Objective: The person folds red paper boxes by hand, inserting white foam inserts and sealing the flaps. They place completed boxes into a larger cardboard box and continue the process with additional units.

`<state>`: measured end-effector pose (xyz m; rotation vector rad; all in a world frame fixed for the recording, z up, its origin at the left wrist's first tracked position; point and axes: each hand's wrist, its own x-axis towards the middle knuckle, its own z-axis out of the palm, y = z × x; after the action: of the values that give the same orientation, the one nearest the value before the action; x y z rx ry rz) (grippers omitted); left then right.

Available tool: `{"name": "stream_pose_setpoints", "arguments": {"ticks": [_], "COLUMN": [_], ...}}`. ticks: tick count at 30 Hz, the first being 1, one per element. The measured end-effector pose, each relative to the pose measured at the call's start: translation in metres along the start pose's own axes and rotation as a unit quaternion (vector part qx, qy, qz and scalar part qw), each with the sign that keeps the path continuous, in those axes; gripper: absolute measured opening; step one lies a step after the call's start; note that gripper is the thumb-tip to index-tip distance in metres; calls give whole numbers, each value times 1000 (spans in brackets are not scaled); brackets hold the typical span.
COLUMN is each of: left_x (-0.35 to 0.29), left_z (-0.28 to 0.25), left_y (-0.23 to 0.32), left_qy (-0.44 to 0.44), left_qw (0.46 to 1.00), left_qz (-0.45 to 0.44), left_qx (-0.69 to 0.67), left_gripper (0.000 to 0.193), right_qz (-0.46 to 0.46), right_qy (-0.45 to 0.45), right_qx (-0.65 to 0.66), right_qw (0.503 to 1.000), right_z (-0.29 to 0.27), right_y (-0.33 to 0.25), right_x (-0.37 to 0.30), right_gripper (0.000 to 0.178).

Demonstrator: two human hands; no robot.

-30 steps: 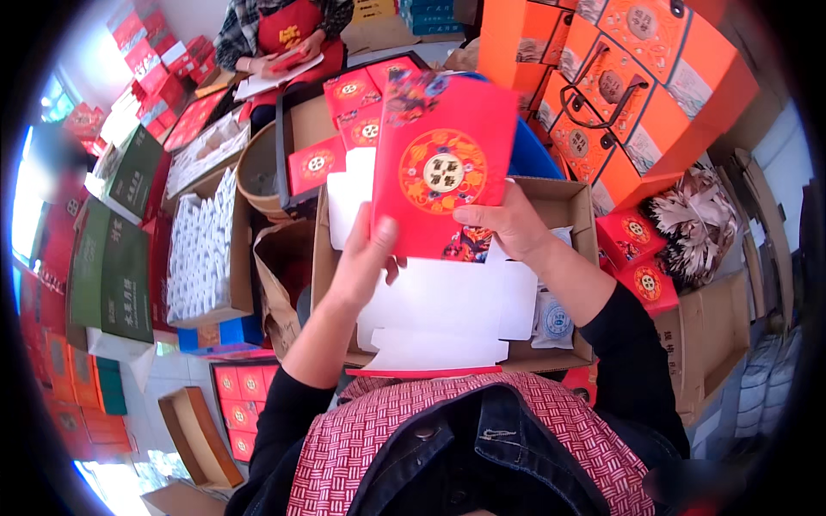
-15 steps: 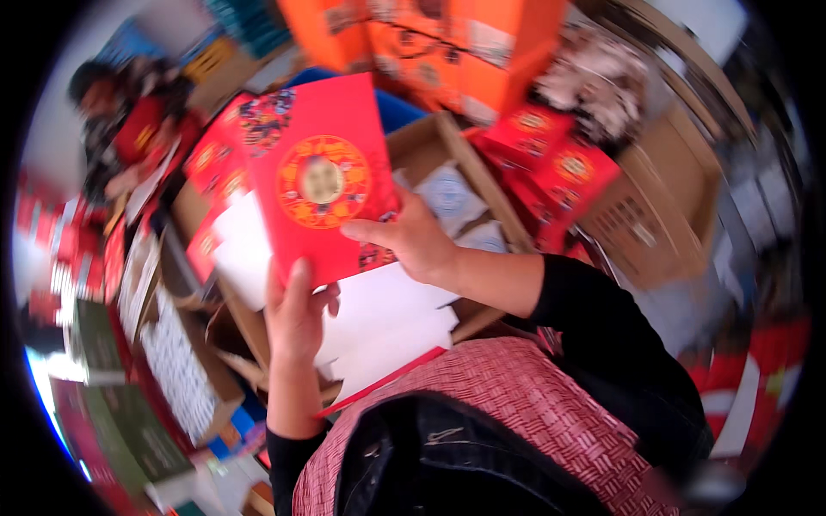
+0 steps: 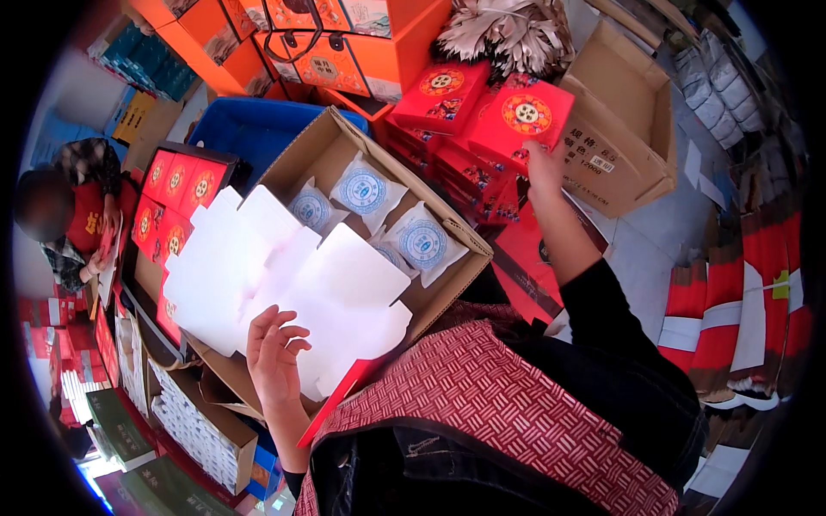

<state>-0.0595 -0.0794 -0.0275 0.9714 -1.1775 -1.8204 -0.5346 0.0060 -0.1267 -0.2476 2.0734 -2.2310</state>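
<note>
While the left hand [image 3: 275,363] hovers, fingers loosely curled, over white card [image 3: 348,297], the right hand [image 3: 545,174], pinch unclear, perhaps steadies a red box [image 3: 527,114] by its edge.

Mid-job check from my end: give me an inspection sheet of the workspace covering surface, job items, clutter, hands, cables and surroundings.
Surface: open cardboard carton, partly covered by white card sheets.
Job's things: white packets with round blue prints in the carton; red square box on the pile to the right.
Clutter: blue bin beyond the carton; second carton beside the red pile.
Hands: left hand over the sheets, nothing visible in it; right hand at the red box's near edge, grip unclear.
Cables: nothing seen.
Surroundings: orange handled boxes beyond the bin; co-worker in a red apron at left.
</note>
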Motion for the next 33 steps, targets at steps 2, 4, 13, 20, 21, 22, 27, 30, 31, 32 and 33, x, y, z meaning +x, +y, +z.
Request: {"name": "stream_pose_setpoints", "arguments": {"ticks": [2, 4, 13, 20, 21, 22, 27, 30, 31, 32, 33], "left_x": [-4, -5, -57, -101, -112, -122, -119, -112, -111, -110, -108], "left_z": [4, 6, -57, -66, -68, -78, -27, -15, -19, -20, -19], "left_y": [-2, -2, -28, -13, -12, -18, -23, -23, -21, -20, -14], "left_qy": [11, 36, 253, 3, -54, -99, 141, 176, 159, 142, 157], "left_qw": [1000, 999, 931, 993, 997, 993, 969, 951, 955, 959, 960], "left_qz": [-3, -12, 182, 79, 58, 66, 203, 255, 247, 238, 222], "left_qx": [-7, 5, 191, 87, 3, 13, 3, 16, 40, 63, 67], "left_gripper": [28, 28, 16, 35, 43, 77, 108, 105, 104, 103, 85], "right_qz": [-70, -151, -220, -258, -199, -140, 123, 111, 115, 120, 161], "right_qy": [80, 151, -117, -838, -852, -860, -789, -816, -818, -819, -840], "right_qx": [-182, -419, -6, -56, -100, -145, -63, -77, -85, -93, -92], "right_qw": [977, 882, 969, 477, 474, 468, 598, 562, 558, 554, 509], "right_z": [19, 31, 27, 63, 66, 70, 75, 75, 75, 75, 75], "right_y": [22, 40, -95, -123, -125, -126, -118, -115, -117, -118, -117], "right_x": [16, 27, -39, -195, -205, -213, -238, -230, -229, -227, -220], "right_gripper": [59, 65, 38, 33, 25, 18, 15, 18, 18, 17, 23]}}
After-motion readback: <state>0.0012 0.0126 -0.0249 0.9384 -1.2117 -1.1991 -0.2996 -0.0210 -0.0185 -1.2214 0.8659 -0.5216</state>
